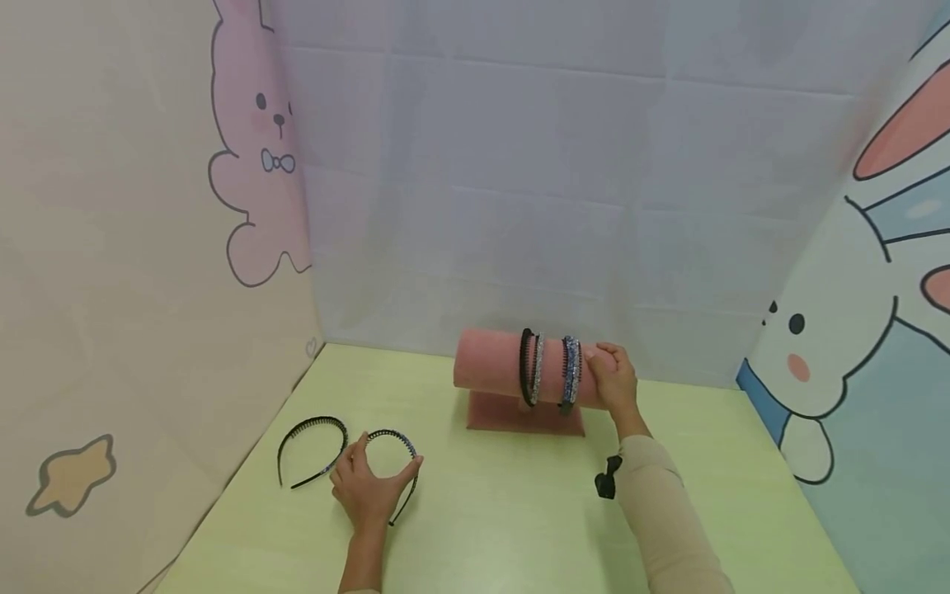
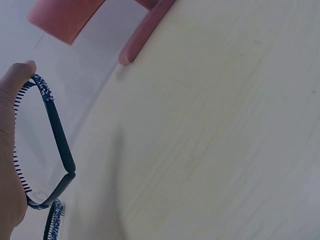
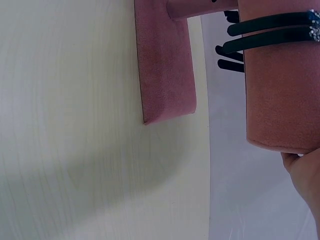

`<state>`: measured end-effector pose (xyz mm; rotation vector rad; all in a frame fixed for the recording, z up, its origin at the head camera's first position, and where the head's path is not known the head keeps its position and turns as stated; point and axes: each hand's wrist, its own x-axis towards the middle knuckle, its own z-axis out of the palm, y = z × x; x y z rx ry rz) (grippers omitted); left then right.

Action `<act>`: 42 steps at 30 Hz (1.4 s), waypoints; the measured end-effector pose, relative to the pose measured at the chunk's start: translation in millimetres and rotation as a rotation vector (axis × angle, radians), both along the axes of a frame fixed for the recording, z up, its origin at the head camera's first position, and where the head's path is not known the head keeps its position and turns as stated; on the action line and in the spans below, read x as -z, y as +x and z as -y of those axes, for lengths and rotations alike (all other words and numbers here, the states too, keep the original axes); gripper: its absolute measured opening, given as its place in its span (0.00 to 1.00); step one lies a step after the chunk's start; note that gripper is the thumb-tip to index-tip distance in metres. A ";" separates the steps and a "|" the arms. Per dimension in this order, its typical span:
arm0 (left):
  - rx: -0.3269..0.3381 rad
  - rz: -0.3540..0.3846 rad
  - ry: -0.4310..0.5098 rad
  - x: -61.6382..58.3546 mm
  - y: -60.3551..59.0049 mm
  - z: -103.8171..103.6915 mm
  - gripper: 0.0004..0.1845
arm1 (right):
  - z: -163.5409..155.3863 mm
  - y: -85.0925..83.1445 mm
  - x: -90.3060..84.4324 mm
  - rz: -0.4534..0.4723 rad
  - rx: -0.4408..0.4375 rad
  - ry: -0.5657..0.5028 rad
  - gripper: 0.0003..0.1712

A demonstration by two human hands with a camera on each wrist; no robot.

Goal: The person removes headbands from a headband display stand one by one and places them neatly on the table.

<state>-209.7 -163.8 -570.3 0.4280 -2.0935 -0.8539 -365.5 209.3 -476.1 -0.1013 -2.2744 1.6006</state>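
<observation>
A: Grip first: left hand (image 1: 369,488) curled round beaded headband (image 1: 401,462), thumb on one leg, fingers on the other, low over the surface (image 1: 505,511) at front left.

B: Same from the wrist?

A: Yes. Seen there pinched at the beaded top (image 2: 55,130), teeth facing inward, free tip hanging clear.

B: Other grip?

A: Right hand (image 1: 612,381) cupped over the right end of the pink roll (image 1: 493,369), fingers bent across its top, just beside the blue sparkly band (image 1: 570,373).

B: Handling advice?

A: Best held by both legs, spread only gently, kept square to the roll. Worth steadying the stand firmly by that end, clear of the bands already on it.

B: Further out?

A: Black band (image 1: 527,367) and silver band (image 1: 538,369) touching at mid-roll. Plain toothed headband (image 1: 312,445) flat on the surface, just left of the held one. Black bow (image 1: 609,477) beside the right sleeve.

B: Anything unclear?

A: Plenty. Right fingertips hidden behind the roll, so impossible to tell whether touching the blue band. Only a sliver of palm (image 3: 305,172) in the right wrist view. Held band's far leg covered by the left fingers. Stand post mostly out of sight above its base (image 1: 523,417).
</observation>
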 end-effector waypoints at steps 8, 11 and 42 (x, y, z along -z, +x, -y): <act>0.088 0.193 0.014 1.9 -9.9 16.8 0.55 | 0.9 1.2 -2.6 0.037 -0.027 -0.052 0.25; 0.105 0.243 0.014 2.3 -15.5 21.3 0.55 | 0.6 1.2 -2.4 0.036 -0.021 -0.057 0.24; 0.152 0.572 -0.094 14.9 -56.0 31.2 0.54 | 2.3 3.5 -3.5 0.025 -0.030 -0.063 0.24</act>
